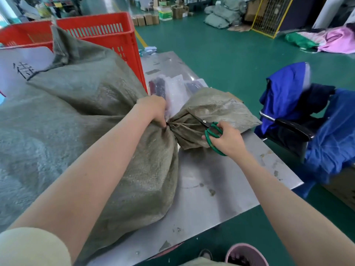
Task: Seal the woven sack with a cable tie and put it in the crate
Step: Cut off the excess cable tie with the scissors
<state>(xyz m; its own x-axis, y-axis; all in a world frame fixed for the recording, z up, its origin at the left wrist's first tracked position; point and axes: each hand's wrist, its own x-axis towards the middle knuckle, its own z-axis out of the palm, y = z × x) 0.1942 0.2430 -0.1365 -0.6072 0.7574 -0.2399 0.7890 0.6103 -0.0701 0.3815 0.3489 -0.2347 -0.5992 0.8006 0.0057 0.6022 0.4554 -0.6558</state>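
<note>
A big grey-green woven sack (99, 120) lies full on the steel table (221, 189). Its neck is gathered tight at a dark cable tie (170, 126), and the loose mouth fans out to the right. My left hand (153, 110) pinches the sack's neck right at the tie. My right hand (226, 140) holds green-handled scissors (211, 131), whose black blades point up-left toward the tie and lie over the fanned mouth. The red plastic crate (107, 35) stands behind the sack at the table's far left.
Clear plastic packets (172, 87) with dark items lie on the table behind the sack's neck. A chair draped in blue cloth (307, 116) stands to the right of the table. A pink bin (245, 254) sits on the green floor near my feet.
</note>
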